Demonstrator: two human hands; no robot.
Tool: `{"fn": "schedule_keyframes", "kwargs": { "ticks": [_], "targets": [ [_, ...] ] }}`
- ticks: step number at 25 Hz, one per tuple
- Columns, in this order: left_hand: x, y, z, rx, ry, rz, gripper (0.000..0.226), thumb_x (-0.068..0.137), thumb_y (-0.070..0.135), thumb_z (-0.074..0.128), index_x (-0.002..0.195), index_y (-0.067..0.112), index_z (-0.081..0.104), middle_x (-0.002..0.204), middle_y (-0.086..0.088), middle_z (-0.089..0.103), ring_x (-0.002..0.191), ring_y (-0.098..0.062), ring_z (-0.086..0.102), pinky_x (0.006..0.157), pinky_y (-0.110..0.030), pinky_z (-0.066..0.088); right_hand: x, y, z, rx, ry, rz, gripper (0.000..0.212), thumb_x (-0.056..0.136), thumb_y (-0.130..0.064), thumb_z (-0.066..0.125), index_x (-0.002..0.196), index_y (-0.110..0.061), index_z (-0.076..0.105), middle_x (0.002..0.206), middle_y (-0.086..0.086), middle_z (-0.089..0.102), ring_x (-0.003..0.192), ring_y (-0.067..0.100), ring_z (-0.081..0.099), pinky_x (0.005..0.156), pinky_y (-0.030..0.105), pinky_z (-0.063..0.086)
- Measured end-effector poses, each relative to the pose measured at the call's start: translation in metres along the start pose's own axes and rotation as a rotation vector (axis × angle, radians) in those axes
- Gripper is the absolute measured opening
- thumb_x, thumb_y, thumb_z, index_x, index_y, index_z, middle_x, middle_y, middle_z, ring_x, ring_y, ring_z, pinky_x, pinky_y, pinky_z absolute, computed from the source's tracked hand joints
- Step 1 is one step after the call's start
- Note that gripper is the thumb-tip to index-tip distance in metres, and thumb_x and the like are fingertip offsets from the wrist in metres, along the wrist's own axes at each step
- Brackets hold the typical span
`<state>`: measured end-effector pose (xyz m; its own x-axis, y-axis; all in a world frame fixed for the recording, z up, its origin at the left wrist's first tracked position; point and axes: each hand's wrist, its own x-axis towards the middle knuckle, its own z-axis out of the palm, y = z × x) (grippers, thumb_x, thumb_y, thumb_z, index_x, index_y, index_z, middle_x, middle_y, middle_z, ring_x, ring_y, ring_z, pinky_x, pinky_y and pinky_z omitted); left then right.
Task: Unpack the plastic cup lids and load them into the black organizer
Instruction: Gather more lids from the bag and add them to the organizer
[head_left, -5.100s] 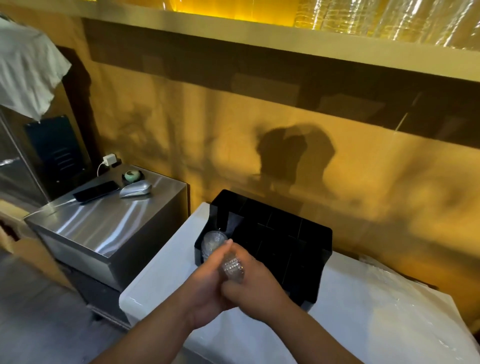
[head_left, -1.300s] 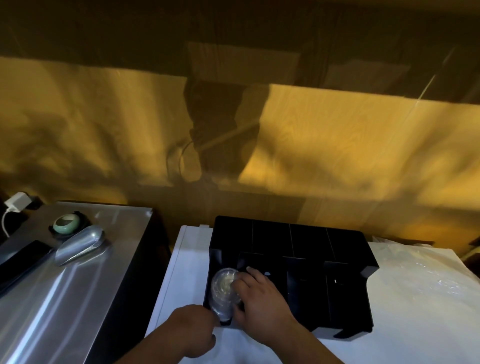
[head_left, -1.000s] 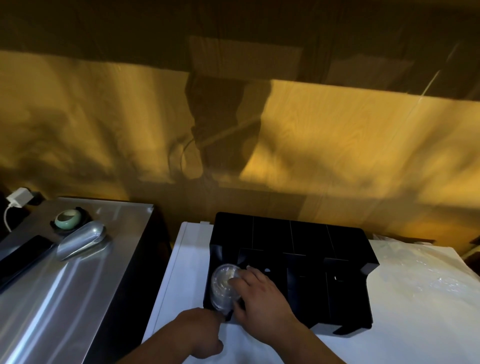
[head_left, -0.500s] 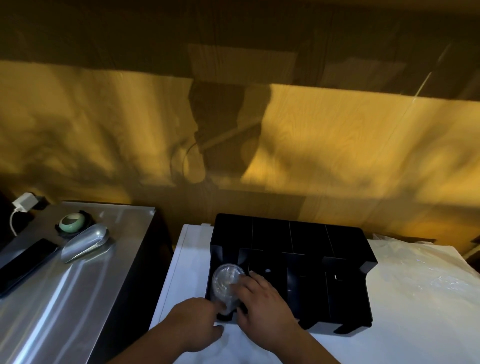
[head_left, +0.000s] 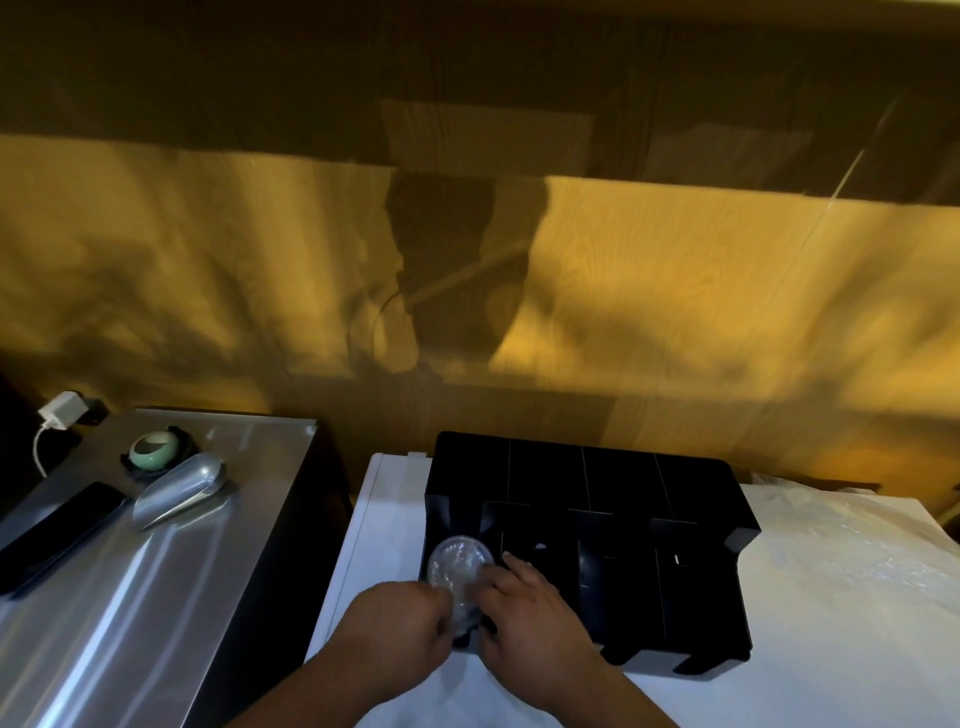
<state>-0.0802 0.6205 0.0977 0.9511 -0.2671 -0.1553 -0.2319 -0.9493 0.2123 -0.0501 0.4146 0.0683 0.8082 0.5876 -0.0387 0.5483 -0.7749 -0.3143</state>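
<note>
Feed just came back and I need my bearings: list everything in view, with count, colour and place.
black organizer: 1, black, on white counter by the wall
cup lids: 1 stack, clear, organizer's front-left slot
white counter: 1, white, centre
plastic wrap: 1, clear, counter's right end
steel cabinet: 1, silver, left
scoop: 1, silver, on cabinet
small bowl: 1, green, behind scoop
phone: 1, black, cabinet's left edge
charger: 1, white, far left
left hand: at the lids
right hand: at the lids

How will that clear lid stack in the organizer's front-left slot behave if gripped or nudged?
The stack of clear lids looks like thin transparent plastic, so it is probably light and may flex under a pinch. Its glossy surface suggests it is slippery. As separate round lids, they could fan apart or roll if pulled free of the black organizer, whose slot walls appear to steady them.
</note>
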Motion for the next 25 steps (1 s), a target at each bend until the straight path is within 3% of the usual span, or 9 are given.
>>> {"fn": "schedule_keyframes", "kwargs": {
  "ticks": [1, 3, 7, 13, 15, 17, 21, 23, 25],
  "targets": [
    [0.002, -0.003, -0.002, 0.089, 0.11, 0.055, 0.021, 0.083, 0.042, 0.063, 0.095, 0.026, 0.068, 0.095, 0.004, 0.069, 0.087, -0.018, 0.066, 0.069, -0.032, 0.052, 0.0, -0.001, 0.001, -0.003, 0.012, 0.0, 0.051, 0.094, -0.034, 0.042, 0.142, -0.025, 0.055, 0.155, -0.003, 0.05, 0.154, 0.03, 0.029, 0.124, 0.036, 0.015],
    [0.006, -0.008, -0.003, 0.192, 0.191, 0.141, 0.033, 0.071, 0.04, 0.073, 0.1, 0.025, 0.068, 0.097, 0.004, 0.068, 0.089, -0.019, 0.064, 0.073, -0.032, 0.057, 0.001, -0.002, 0.001, -0.019, 0.04, -0.004, 0.049, 0.094, -0.035, 0.043, 0.14, -0.027, 0.056, 0.153, -0.003, 0.051, 0.153, 0.03, 0.031, 0.123, 0.037, 0.016],
    [0.019, -0.01, 0.004, 0.273, 0.13, 0.205, 0.065, 0.064, 0.052, 0.08, 0.121, 0.02, 0.071, 0.117, -0.003, 0.072, 0.109, -0.025, 0.069, 0.096, -0.043, 0.059, 0.005, -0.002, -0.001, -0.035, 0.065, -0.005, 0.055, 0.094, -0.037, 0.041, 0.147, -0.026, 0.05, 0.154, -0.001, 0.05, 0.154, 0.029, 0.03, 0.126, 0.042, 0.019],
    [0.027, -0.002, 0.017, 0.245, 0.087, 0.101, 0.068, 0.054, 0.05, 0.09, 0.112, 0.017, 0.074, 0.111, -0.005, 0.074, 0.103, -0.029, 0.071, 0.091, -0.048, 0.061, 0.011, -0.008, -0.001, -0.136, 0.083, 0.029, 0.072, 0.096, -0.043, 0.057, 0.159, -0.026, 0.027, 0.164, 0.005, 0.038, 0.158, 0.032, 0.019, 0.124, 0.043, 0.002],
    [0.025, -0.002, 0.021, 0.233, 0.106, 0.119, 0.062, 0.053, 0.048, 0.09, 0.104, 0.017, 0.075, 0.104, -0.005, 0.074, 0.096, -0.028, 0.071, 0.083, -0.046, 0.063, 0.012, -0.011, 0.001, -0.172, 0.076, 0.036, 0.073, 0.096, -0.044, 0.061, 0.158, -0.022, 0.031, 0.16, 0.009, 0.044, 0.156, 0.035, 0.024, 0.125, 0.048, 0.008],
    [0.024, -0.005, 0.023, 0.211, 0.121, 0.139, 0.057, 0.054, 0.048, 0.089, 0.1, 0.017, 0.074, 0.101, -0.004, 0.072, 0.092, -0.026, 0.07, 0.077, -0.042, 0.062, 0.013, -0.013, 0.002, -0.197, 0.098, 0.027, 0.069, 0.092, -0.043, 0.066, 0.152, -0.02, 0.042, 0.146, 0.011, 0.058, 0.15, 0.036, 0.039, 0.124, 0.051, 0.025],
    [0.02, -0.017, 0.023, 0.133, 0.167, 0.143, 0.049, 0.062, 0.045, 0.085, 0.102, 0.017, 0.074, 0.105, -0.002, 0.073, 0.097, -0.025, 0.07, 0.08, -0.04, 0.062, 0.012, -0.009, 0.009, -0.222, 0.115, -0.021, 0.056, 0.09, -0.041, 0.066, 0.139, -0.017, 0.058, 0.136, 0.004, 0.067, 0.143, 0.032, 0.051, 0.119, 0.049, 0.039],
    [0.016, -0.018, 0.024, 0.168, 0.151, 0.133, 0.054, 0.065, 0.048, 0.085, 0.108, 0.017, 0.077, 0.111, -0.003, 0.077, 0.107, -0.028, 0.073, 0.092, -0.049, 0.061, 0.008, -0.007, 0.011, -0.234, 0.098, -0.035, 0.053, 0.089, -0.045, 0.064, 0.136, -0.021, 0.063, 0.138, -0.001, 0.068, 0.142, 0.029, 0.052, 0.117, 0.05, 0.043],
    [0.01, -0.015, 0.027, 0.246, 0.107, 0.109, 0.066, 0.064, 0.055, 0.082, 0.117, 0.016, 0.079, 0.122, -0.005, 0.078, 0.121, -0.031, 0.07, 0.103, -0.065, 0.05, 0.004, -0.007, 0.011, -0.278, 0.036, 0.0, 0.059, 0.09, -0.053, 0.058, 0.14, -0.022, 0.064, 0.144, -0.001, 0.065, 0.144, 0.03, 0.05, 0.12, 0.057, 0.028]
  ]
}}
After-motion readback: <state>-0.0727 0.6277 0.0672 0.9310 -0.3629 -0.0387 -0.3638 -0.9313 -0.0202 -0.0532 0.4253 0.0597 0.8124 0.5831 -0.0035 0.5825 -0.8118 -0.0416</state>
